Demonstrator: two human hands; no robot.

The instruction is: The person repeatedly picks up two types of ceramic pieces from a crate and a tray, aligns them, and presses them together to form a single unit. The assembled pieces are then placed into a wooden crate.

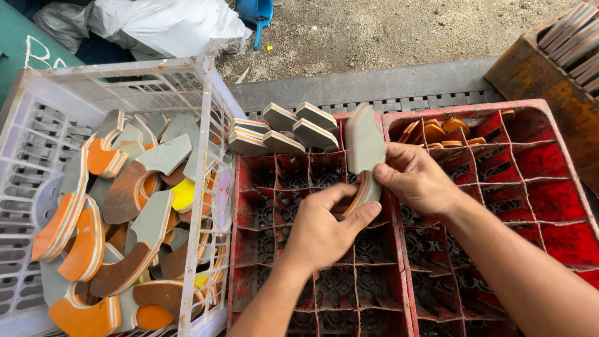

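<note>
Both hands hold one layered foam offcut (364, 145), grey on its face with orange and white stripes along its edge. My left hand (321, 229) grips its lower end from below. My right hand (415, 179) pinches its side from the right. The piece stands upright over a red divided crate (319, 249). Several similar grey wedge pieces (284, 130) are stacked in that crate's far compartments.
A white plastic basket (206, 125) on the left is full of curved grey, orange and brown foam scraps (118, 212). A second red crate (530, 187) on the right holds small orange pieces (437, 132). A rusty box (549, 81) stands at far right. Sandy ground lies beyond.
</note>
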